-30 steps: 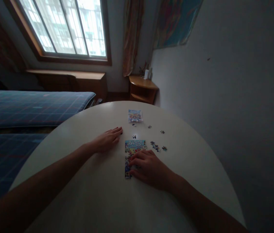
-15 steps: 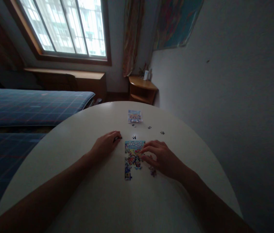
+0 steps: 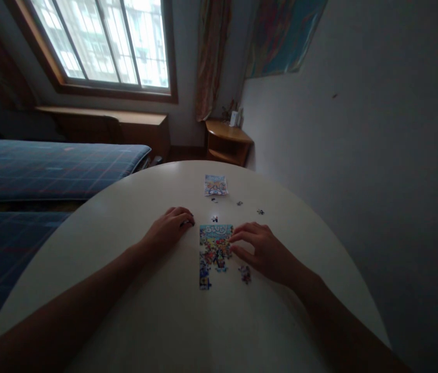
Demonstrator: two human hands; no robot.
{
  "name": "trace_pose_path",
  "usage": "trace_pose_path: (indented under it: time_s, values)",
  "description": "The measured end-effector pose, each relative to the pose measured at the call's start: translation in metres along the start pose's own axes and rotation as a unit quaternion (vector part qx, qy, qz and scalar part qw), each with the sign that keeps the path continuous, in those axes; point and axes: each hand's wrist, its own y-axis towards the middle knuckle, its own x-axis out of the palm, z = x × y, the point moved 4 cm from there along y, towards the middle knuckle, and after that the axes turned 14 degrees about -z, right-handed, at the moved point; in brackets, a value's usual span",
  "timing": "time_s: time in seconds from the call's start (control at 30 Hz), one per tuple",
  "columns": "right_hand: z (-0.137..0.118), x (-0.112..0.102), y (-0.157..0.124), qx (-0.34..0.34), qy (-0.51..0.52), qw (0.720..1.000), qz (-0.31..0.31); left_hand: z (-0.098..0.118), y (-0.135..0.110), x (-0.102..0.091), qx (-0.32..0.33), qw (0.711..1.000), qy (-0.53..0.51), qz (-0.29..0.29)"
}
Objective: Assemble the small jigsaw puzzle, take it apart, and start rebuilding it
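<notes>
A partly joined jigsaw puzzle (image 3: 215,246) with a bright cartoon picture lies flat on the white table, its lower right part open. To its left, my left hand (image 3: 170,225) rests on the tabletop, fingers curled over a dark puzzle piece that is mostly hidden. My right hand (image 3: 263,251) hovers at the puzzle's right edge with thumb and fingers apart and nothing visible between them. Just below that hand sits a small cluster of joined pieces (image 3: 245,274). A loose puzzle piece (image 3: 215,219) lies just above the puzzle's top edge.
Farther back are a picture sheet (image 3: 215,185) and more loose pieces (image 3: 260,212). The round white table (image 3: 145,321) has a plaid mattress (image 3: 59,171) to its left and a wall close on the right. A wooden corner shelf (image 3: 229,132) stands beyond the table.
My right hand has shifted slightly right, away from the puzzle, uncovering more of its right side and the joined cluster. My left hand stays nearly in place, its fingers covering more of the dark piece.
</notes>
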Motion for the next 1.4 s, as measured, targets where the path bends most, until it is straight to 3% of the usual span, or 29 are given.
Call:
trace_pose_path:
  time_s: [0.4, 0.67, 0.77, 0.9, 1.03, 1.17, 1.23, 1.3, 1.4]
  values:
    - [0.001, 0.001, 0.001, 0.003, 0.000, 1.000, -0.007, 0.002, -0.003, -0.004, 0.030, 0.999, 0.026, -0.035]
    - [0.006, -0.001, 0.001, 0.007, 0.002, 1.000, -0.008, 0.013, -0.007, -0.015, 0.021, 1.000, 0.009, 0.002]
    - [0.005, -0.004, 0.000, 0.017, 0.038, 0.999, -0.003, 0.030, -0.011, -0.019, 0.009, 0.997, -0.067, 0.030]
    - [-0.007, 0.000, 0.001, 0.042, 0.188, 0.981, -0.016, 0.060, -0.022, -0.016, -0.017, 0.982, -0.183, 0.047]
    - [-0.025, 0.008, 0.002, 0.039, 0.284, 0.957, -0.039, 0.082, -0.028, -0.006, -0.026, 0.959, -0.281, 0.017]
    - [-0.025, 0.005, 0.001, 0.071, 0.315, 0.945, -0.048, 0.087, -0.028, 0.005, -0.025, 0.925, -0.379, -0.015]
    - [-0.018, 0.002, 0.000, 0.096, 0.319, 0.941, -0.059, 0.088, -0.029, 0.007, -0.024, 0.928, -0.371, 0.000]
    - [-0.010, -0.003, -0.002, 0.116, 0.322, 0.938, -0.063, 0.091, -0.031, 0.007, -0.015, 0.952, -0.305, 0.023]
    - [0.005, -0.011, -0.007, 0.138, 0.336, 0.930, -0.051, 0.112, -0.037, 0.009, 0.097, 0.981, -0.167, -0.018]
